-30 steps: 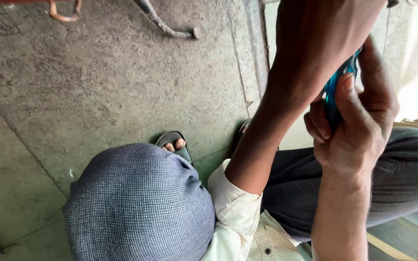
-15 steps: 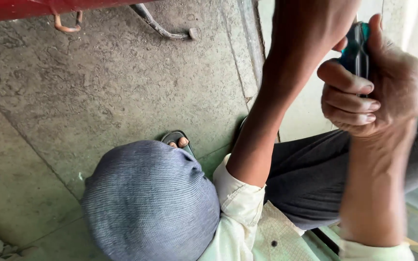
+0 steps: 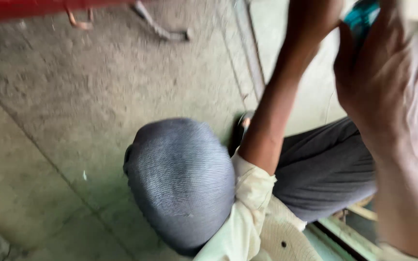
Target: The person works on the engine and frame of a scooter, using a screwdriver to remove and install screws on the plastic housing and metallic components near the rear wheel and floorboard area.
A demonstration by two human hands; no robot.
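Gripping a teal tool (image 3: 361, 17) at the top right edge of the view, the right hand (image 3: 388, 82) has its fingers curled shut around the handle; blur hides what kind of tool it is. The left hand rises out of view at the top, so I cannot tell its state; only its bare forearm (image 3: 279, 106) and rolled cream sleeve (image 3: 247, 208) show. Below the forearm a bent knee (image 3: 182, 181) in grey trousers sits over the concrete floor (image 3: 73, 121). A sandal (image 3: 243, 125) peeks out beside the knee. Along the top left runs a red bar (image 3: 39, 7), with a metal rod (image 3: 158, 26) lying just below it on the floor.
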